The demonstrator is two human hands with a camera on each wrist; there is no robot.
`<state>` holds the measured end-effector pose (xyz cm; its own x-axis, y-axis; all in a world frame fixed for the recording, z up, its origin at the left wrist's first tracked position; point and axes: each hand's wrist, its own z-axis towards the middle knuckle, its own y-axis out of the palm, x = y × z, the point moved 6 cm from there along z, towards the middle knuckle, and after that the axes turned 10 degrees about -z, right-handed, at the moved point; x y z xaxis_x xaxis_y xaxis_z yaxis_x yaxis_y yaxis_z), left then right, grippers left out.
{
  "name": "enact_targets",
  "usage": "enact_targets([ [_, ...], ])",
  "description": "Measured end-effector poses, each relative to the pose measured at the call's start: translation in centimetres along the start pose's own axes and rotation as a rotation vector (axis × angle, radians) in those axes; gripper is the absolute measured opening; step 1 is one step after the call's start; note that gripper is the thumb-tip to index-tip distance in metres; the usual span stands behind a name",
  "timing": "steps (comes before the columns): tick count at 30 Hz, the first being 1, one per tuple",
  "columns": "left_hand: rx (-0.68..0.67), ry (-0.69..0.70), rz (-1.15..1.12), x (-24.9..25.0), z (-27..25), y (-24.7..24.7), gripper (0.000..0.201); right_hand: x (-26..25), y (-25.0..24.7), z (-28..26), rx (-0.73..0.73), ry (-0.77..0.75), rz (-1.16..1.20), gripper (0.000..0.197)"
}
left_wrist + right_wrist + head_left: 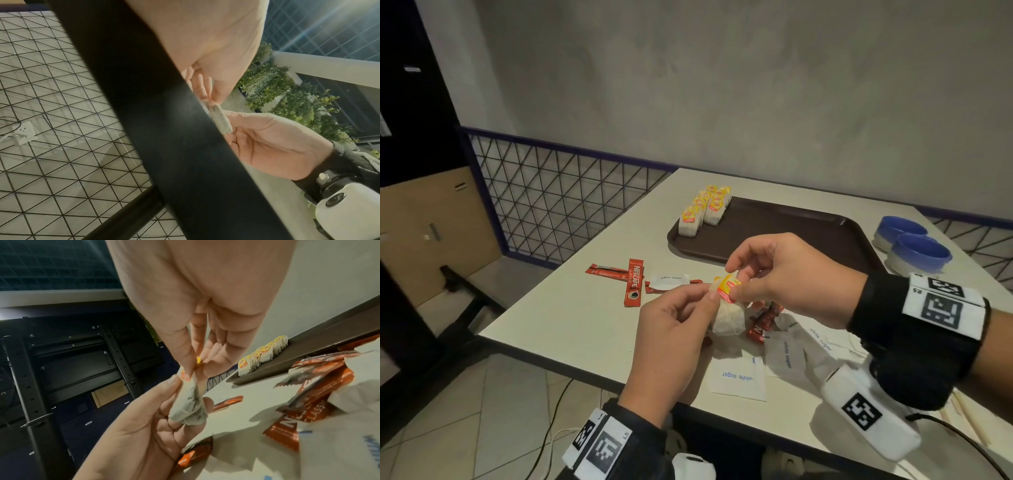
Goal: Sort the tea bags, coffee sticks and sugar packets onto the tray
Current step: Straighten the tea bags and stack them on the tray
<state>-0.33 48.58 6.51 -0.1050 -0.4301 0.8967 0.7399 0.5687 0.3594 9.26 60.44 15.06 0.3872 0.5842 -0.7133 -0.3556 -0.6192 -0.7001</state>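
Note:
Above the table's near edge both hands hold one tea bag (727,320) (190,405) (221,120). My left hand (671,329) pinches the bag's upper corner with thumb and forefinger. My right hand (774,274) pinches its yellow and red tag (727,287) (186,375). Several tea bags (703,210) (265,353) stand in rows at the far left corner of the dark brown tray (808,233). Red coffee sticks (632,286) and white sugar packets (738,377) lie loose on the table.
Two blue-lidded tubs (914,246) sit right of the tray. More coffee sticks (763,322) and sugar packets (787,353) lie under my right wrist. A wire mesh fence (558,202) runs behind the white table (571,308); the floor drops off to the left.

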Motion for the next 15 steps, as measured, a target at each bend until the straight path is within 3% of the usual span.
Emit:
enact_targets([
  [8, 0.010, 0.047, 0.021, 0.16, -0.04, -0.21, 0.014, -0.69, -0.18, -0.47, 0.050, -0.106, -0.124, 0.006],
  [15, -0.019, 0.055, 0.053, 0.22, -0.05, -0.09, 0.014, -1.02, -0.41, -0.68, 0.128, -0.191, -0.327, 0.013],
])
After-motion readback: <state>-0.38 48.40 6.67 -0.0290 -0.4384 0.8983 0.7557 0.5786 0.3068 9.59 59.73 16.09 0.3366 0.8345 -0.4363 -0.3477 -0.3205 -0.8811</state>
